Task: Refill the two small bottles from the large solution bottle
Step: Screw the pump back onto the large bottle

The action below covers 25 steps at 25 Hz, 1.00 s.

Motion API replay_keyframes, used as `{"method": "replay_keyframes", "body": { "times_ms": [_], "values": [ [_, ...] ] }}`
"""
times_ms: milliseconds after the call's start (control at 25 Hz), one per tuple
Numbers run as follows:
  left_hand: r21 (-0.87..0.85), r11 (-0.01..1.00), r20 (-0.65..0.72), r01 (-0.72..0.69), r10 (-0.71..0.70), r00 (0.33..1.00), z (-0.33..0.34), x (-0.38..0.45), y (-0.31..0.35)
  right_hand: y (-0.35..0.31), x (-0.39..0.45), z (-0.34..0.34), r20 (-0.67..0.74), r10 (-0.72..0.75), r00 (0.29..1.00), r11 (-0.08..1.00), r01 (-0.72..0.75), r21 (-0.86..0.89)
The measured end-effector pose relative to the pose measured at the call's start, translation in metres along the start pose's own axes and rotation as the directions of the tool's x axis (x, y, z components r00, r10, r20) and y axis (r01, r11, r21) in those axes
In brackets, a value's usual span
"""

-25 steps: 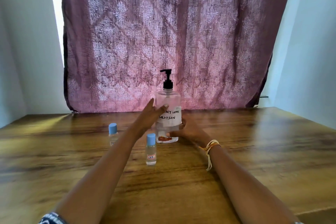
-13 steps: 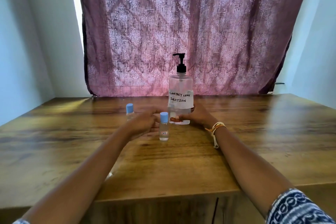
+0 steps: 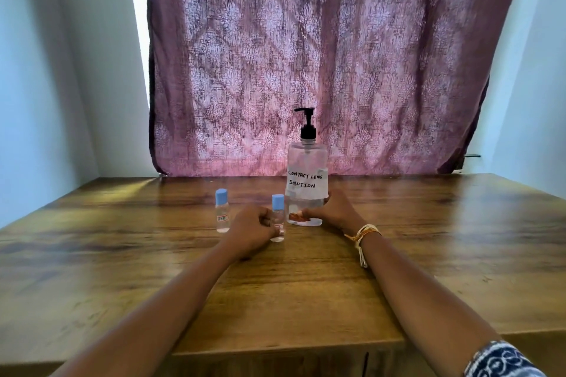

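Note:
A large clear pump bottle (image 3: 307, 171) with a black pump and a white label reading "contact lens solution" stands upright on the wooden table (image 3: 306, 285). My right hand (image 3: 332, 211) wraps around its base. Two small clear bottles with blue caps stand to its left. The nearer small bottle (image 3: 277, 211) is gripped low down by my left hand (image 3: 249, 231). The farther small bottle (image 3: 221, 211) stands alone, apart from both hands.
A purple patterned curtain (image 3: 306, 70) hangs behind the table's far edge. Pale walls close in on the left and right. The table's front edge (image 3: 275, 349) runs below my forearms. A thread bracelet circles my right wrist.
My left hand dropped from the large bottle's side to the nearer small bottle and closed on it. My right hand stayed at the large bottle's base. The view pulled back.

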<state>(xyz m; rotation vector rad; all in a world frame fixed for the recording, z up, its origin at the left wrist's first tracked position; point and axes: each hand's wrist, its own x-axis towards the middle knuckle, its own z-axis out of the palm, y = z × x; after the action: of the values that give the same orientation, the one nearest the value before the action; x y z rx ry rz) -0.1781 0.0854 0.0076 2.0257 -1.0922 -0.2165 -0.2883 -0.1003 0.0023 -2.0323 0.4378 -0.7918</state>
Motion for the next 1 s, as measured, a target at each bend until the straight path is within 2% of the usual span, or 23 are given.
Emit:
{"method": "replay_keyframes", "body": {
  "times_ms": [80,160,320,520,840,1000],
  "values": [
    [0.018,1.0,-0.088,0.021,-0.019,0.996,0.005,0.016,0.003,0.006,0.007,0.0,-0.044,-0.01,0.999,1.0,0.01,-0.006],
    [-0.038,0.999,-0.154,0.033,-0.039,0.987,0.013,0.04,0.005,0.012,0.019,-0.004,-0.088,0.002,0.996,1.0,-0.003,-0.015],
    [-0.057,0.998,-0.225,0.001,-0.014,0.974,0.029,0.095,0.008,0.026,0.049,-0.02,-0.095,-0.001,0.995,1.0,-0.001,-0.022],
    [-0.13,0.991,-0.238,0.029,-0.06,0.969,0.052,0.172,-0.005,0.056,0.118,-0.033,-0.016,-0.026,1.0,0.999,0.026,-0.02],
    [-0.083,0.996,-0.232,-0.022,0.002,0.973,0.071,0.236,-0.026,0.087,0.186,-0.031,0.092,0.012,0.996,0.997,-0.004,-0.08],
    [-0.062,0.998,-0.214,0.004,-0.018,0.977,0.072,0.24,-0.028,0.089,0.187,-0.03,0.078,0.109,0.991,0.993,-0.105,-0.048]
  ]
}}
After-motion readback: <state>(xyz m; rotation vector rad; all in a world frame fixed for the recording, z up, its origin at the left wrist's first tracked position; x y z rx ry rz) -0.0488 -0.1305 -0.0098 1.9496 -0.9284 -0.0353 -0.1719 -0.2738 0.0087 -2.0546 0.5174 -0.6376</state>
